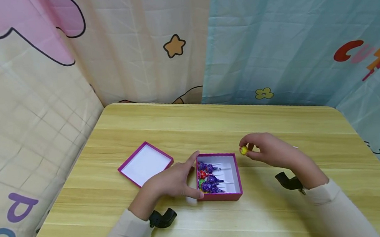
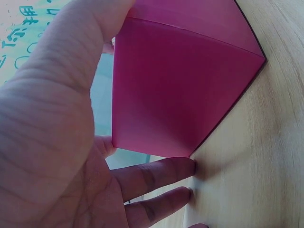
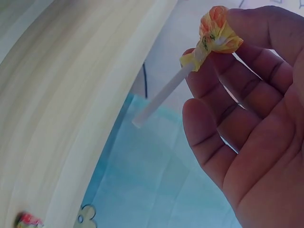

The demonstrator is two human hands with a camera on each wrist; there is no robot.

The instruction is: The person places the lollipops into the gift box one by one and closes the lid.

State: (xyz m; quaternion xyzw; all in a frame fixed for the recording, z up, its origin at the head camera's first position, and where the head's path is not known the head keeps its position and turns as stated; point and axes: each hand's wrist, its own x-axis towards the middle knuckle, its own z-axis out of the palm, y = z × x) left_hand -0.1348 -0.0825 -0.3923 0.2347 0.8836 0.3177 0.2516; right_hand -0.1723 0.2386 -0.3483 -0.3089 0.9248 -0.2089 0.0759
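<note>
A yellow-wrapped lollipop point(image 1: 243, 150) is pinched between the thumb and fingers of my right hand point(image 1: 272, 149), held to the right of the box. In the right wrist view the lollipop point(image 3: 218, 32) shows an orange and yellow wrapper, its white stick pointing down-left. The magenta box point(image 1: 239, 175) lies uncovered on the table; inside, lollipops point(image 1: 213, 179) in purple, red and green wrappers have their heads along the left side. My left hand point(image 1: 173, 180) grips the box's left side, thumb at the near corner and a finger at the far one.
The box lid point(image 1: 145, 163) lies inside-up to the left of the box. Behind my right hand a small white tip point(image 1: 295, 146) shows on the wooden table point(image 1: 211, 120). A small red-and-green thing point(image 3: 29, 220) appears at the right wrist view's lower edge. Printed curtains point(image 1: 258, 38) surround the table.
</note>
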